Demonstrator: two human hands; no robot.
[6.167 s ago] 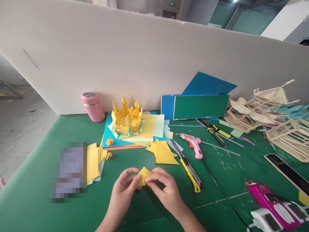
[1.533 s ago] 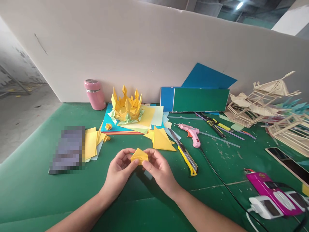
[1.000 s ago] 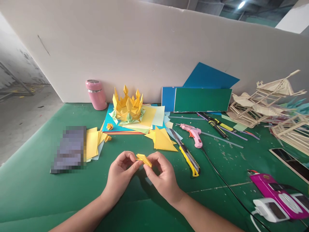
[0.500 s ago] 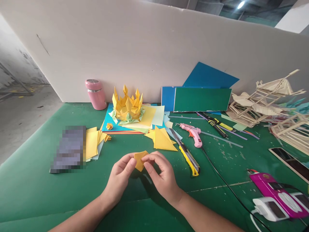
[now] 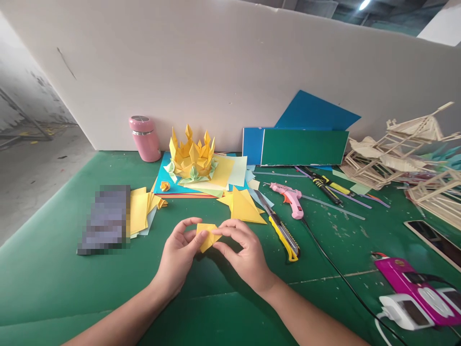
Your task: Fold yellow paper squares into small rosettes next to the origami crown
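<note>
A small folded yellow paper piece (image 5: 208, 236) is held just above the green table (image 5: 54, 278) between both hands. My left hand (image 5: 178, 257) pinches its left side with thumb and fingers. My right hand (image 5: 243, 252) pinches its right side with fingertips pressed on the top edge. Beyond the hands lie folded yellow paper triangles (image 5: 243, 207). A yellow paper crown (image 5: 190, 156) stands on a stack of coloured sheets at the back.
A yellow utility knife (image 5: 283, 235) and a pink glue gun (image 5: 291, 198) with a black cord lie right of the hands. Yellow sheets (image 5: 140, 214) lie at left, a pink flask (image 5: 145, 138) at the back, stick models (image 5: 392, 154) and a magenta power strip (image 5: 414, 288) at right.
The yellow piece has been turned and refolded between my fingers over the frames; both hands stay in front of me and keep their pinch on it.
</note>
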